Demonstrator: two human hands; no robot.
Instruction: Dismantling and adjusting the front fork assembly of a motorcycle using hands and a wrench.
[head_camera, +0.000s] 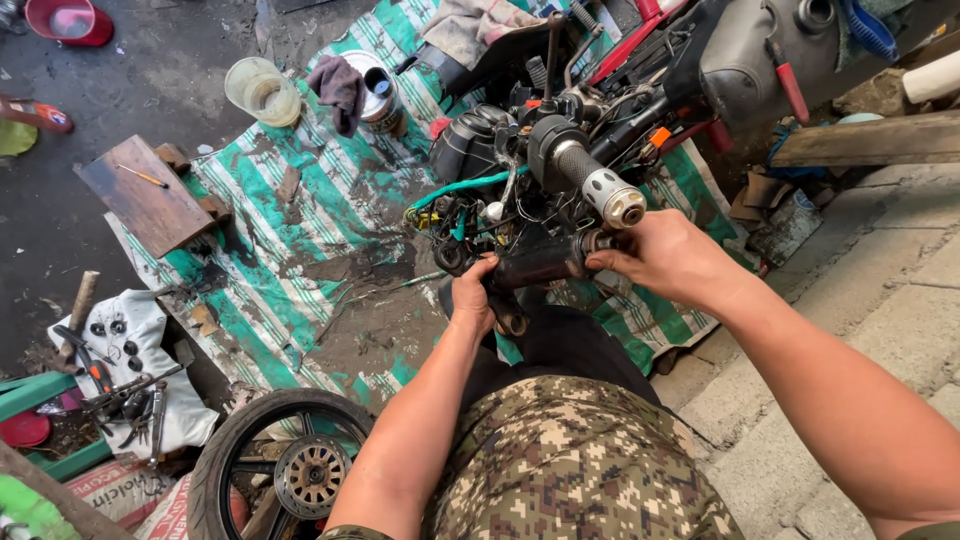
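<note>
I hold a dark, dirty metal tube (545, 262) of the stripped motorcycle front, which lies almost level in front of my knees, just under the handlebar grip (590, 178) with its silver end cap. My right hand (668, 255) is closed around the right end of the tube, fingers wrapped and thumb on top, so this end does not turn. My left hand (473, 297) is also closed, gripping the left end from below, near a small round part; I cannot see exactly what the fingers press there. With both ends held, the tube stays steady against the frame. Around it is a bundle of wires and a green hose (462, 187), hanging loose from the open steering area. The motorcycle (740, 50) lies on a green and white striped tarp (300, 250), which is muddy and keeps the parts off the wet ground. Farther left on the tarp stand a clear plastic cup (262, 90) and a tin can with a rag (340, 88) on it. Near my left leg are a wheel (285, 460) and some hand tools (130, 400) on a white cloth, close enough to reach.
</note>
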